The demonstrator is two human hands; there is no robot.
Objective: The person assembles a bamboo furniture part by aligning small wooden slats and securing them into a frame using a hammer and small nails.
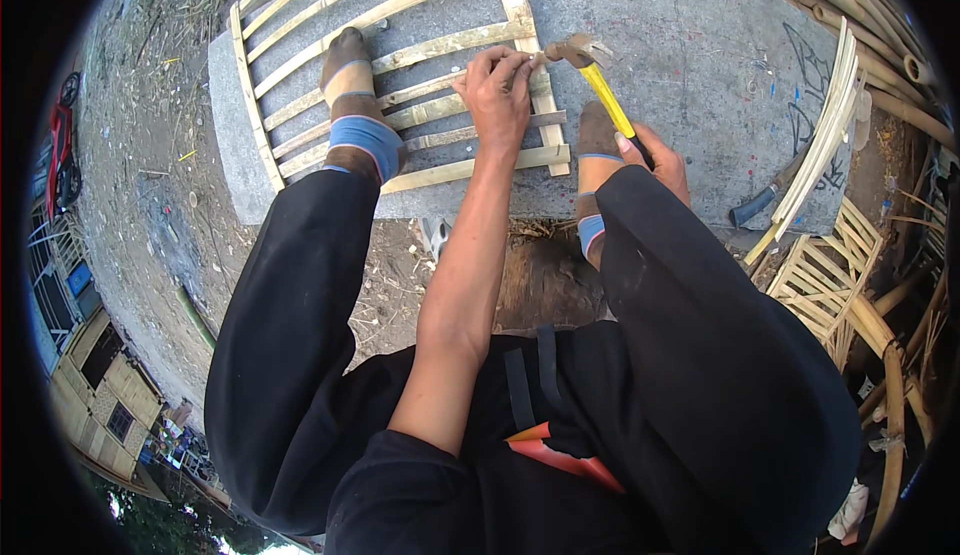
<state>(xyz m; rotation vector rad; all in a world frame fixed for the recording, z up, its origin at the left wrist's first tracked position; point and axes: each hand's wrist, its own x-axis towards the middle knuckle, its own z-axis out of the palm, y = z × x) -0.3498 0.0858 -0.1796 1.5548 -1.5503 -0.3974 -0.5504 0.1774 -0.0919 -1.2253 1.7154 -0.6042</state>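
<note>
A panel of pale bamboo slats (440, 47) lies flat, with a crosswise end strip (517, 0) along its right side. Over that strip, my left hand (497, 100) has its fingers pinched together; what they hold is too small to make out. My right hand (662, 165) grips a claw hammer (605, 100) by the black end of its yellow handle. The hammer's head is close beside my left fingertips, above the strip. My left foot (350, 80), in a striped sock, rests on the slats, and my right foot (598, 140) stands just right of the panel.
Beneath the panel is a grey board (690, 45). On its right lie a bundle of thin bamboo strips (815, 145) and a dark-handled tool (765, 200). Beyond are a slatted bamboo piece (835, 270) and bamboo poles (880, 15). A red motorcycle (62, 145) stands far left.
</note>
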